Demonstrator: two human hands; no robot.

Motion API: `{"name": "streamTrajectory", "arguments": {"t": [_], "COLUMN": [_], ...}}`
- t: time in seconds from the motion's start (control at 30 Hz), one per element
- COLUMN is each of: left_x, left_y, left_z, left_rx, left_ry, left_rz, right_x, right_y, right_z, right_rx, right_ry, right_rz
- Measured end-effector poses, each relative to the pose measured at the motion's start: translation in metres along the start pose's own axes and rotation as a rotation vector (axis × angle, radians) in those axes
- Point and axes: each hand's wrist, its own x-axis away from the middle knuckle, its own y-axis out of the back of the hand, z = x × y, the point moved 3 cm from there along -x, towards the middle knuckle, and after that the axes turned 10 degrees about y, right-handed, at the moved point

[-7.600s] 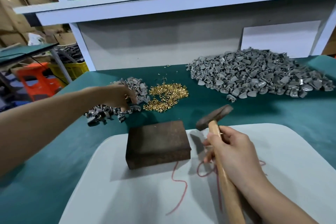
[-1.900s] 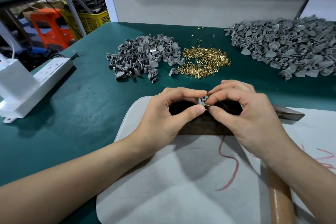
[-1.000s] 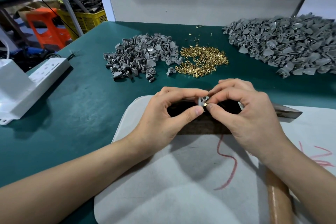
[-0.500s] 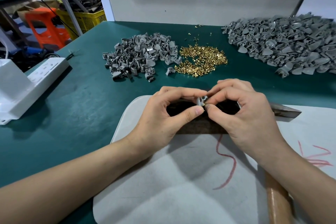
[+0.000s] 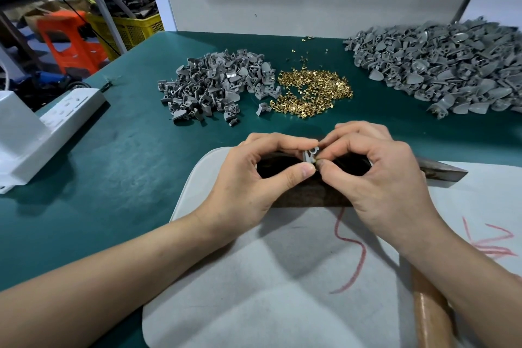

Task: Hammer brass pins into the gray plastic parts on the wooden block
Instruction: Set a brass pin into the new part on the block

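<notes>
My left hand [image 5: 254, 175] pinches a small gray plastic part [image 5: 310, 155] between thumb and forefinger, just above the dark wooden block [image 5: 308, 196]. My right hand [image 5: 378, 178] meets it from the right and pinches a brass pin [image 5: 315, 161] against the part. Both hands cover most of the block. The hammer lies under my right arm, its dark head [image 5: 443, 174] pointing right and its wooden handle [image 5: 432, 316] running to the lower edge. A heap of brass pins [image 5: 310, 93] lies further back on the green table.
A small pile of gray parts [image 5: 214, 87] sits left of the pins and a large pile [image 5: 440, 70] at the back right. The block rests on a white mat [image 5: 254, 277] with red scribbles. A white power strip [image 5: 65, 110] lies at the left.
Since the earliest frame, both hands have come together over the block and the hammer has been laid down. Over the last second the hands have barely moved.
</notes>
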Motion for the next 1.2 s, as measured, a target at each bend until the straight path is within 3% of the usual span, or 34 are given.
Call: {"name": "streamTrajectory", "arguments": {"t": [1.2], "left_x": [0.001], "left_y": [0.0], "left_z": [0.0], "left_rx": [0.049], "left_ry": [0.036], "left_rz": [-0.005], "right_x": [-0.004], "right_y": [0.0], "right_z": [0.011], "right_rx": [0.197], "right_ry": [0.267], "right_rz": [-0.007]}}
